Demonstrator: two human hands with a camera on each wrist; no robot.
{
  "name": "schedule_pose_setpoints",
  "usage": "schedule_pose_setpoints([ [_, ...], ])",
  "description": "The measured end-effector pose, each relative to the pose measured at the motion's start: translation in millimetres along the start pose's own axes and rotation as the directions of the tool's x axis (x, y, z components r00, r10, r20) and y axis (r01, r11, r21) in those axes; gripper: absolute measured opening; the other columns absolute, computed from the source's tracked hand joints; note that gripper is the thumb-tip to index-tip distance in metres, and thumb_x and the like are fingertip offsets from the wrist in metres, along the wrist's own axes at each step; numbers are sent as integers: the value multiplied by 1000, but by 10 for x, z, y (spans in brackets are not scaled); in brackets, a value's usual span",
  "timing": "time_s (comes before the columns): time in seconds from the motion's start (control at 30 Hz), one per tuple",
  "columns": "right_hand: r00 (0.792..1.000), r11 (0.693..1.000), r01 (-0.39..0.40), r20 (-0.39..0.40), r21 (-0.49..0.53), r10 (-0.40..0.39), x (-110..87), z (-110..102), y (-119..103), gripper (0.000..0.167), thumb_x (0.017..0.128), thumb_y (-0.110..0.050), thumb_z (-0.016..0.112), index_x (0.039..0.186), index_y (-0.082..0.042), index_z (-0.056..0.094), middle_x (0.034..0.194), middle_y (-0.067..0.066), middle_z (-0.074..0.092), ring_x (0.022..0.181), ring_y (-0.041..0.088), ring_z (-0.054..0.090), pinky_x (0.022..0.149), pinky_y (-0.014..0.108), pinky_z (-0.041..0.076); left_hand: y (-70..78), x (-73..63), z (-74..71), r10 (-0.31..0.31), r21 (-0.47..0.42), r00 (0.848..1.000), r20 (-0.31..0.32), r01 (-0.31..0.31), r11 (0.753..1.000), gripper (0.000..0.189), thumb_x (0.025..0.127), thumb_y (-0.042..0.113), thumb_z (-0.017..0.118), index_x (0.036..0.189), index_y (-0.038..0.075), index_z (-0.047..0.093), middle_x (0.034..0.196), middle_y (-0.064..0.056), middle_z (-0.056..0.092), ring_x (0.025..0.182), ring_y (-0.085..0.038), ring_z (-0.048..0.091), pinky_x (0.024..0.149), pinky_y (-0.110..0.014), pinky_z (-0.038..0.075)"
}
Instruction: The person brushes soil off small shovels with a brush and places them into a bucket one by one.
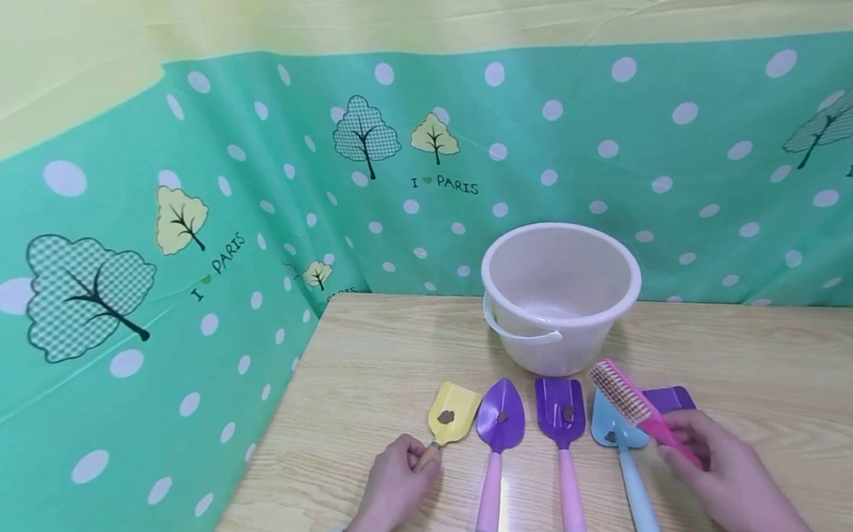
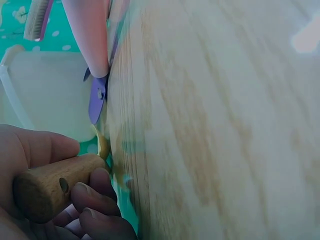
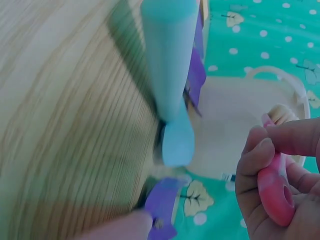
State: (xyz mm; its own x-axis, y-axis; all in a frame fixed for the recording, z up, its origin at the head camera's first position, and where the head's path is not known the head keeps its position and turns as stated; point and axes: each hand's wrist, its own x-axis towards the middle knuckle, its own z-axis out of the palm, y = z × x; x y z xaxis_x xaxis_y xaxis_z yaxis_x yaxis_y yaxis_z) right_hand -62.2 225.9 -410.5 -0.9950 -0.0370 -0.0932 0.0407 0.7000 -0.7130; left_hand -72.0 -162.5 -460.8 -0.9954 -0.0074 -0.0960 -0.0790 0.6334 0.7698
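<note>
My left hand [image 1: 398,481] grips the wooden handle [image 2: 55,185] of a small yellow shovel [image 1: 453,412], whose blade bears a brown spot. In my right hand [image 1: 724,468] is a pink brush [image 1: 628,396] with pale bristles, held by its handle above the table. Under the brush lies a light blue shovel [image 1: 637,491], and a purple blade [image 1: 670,399] shows partly behind it. Between my hands lie a purple pointed trowel [image 1: 501,415] and a purple square shovel [image 1: 561,410], both with pink handles. The right wrist view shows my fingers curled round the brush handle [image 3: 275,190].
A white bucket [image 1: 531,350] with a side handle stands behind the shovels. The wooden table [image 1: 804,386] meets a green dotted cloth [image 1: 576,154] at the back and left.
</note>
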Motion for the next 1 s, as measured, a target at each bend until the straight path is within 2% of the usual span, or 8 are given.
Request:
schedule_pose_setpoints([
  [0.27,993,985,112,-60,131,-105,25,201,-173,27,90,-6,63,116,-6,55,93,7,62,74,9,57,62,24,51,0,21,9,-20,-14,1000,2,20,1000,22,86,28,67,87,8,58,71,1,54,60,-13,49,51,-24,43],
  [0.47,994,973,106,-41,203,-99,62,336,-320,24,91,-7,62,115,-10,57,90,7,62,69,13,59,57,25,49,-5,34,-2,-23,-12,1000,4,23,1000,21,87,27,65,88,8,58,72,1,55,61,-13,50,51,-24,44],
  [0.7,983,962,179,-81,208,-165,134,496,-453,20,89,-10,66,107,-15,63,87,0,62,71,9,54,58,24,47,4,54,-37,-17,-12,1000,16,17,1000,22,87,28,65,89,7,58,73,0,55,61,-13,50,51,-24,45],
  [1.0,971,930,237,-28,279,-239,278,650,-642,22,86,0,64,102,-16,64,83,1,60,68,13,52,55,24,46,50,65,-91,-16,-35,1000,27,17,999,21,86,25,66,89,6,58,72,0,55,59,-13,50,49,-24,44],
])
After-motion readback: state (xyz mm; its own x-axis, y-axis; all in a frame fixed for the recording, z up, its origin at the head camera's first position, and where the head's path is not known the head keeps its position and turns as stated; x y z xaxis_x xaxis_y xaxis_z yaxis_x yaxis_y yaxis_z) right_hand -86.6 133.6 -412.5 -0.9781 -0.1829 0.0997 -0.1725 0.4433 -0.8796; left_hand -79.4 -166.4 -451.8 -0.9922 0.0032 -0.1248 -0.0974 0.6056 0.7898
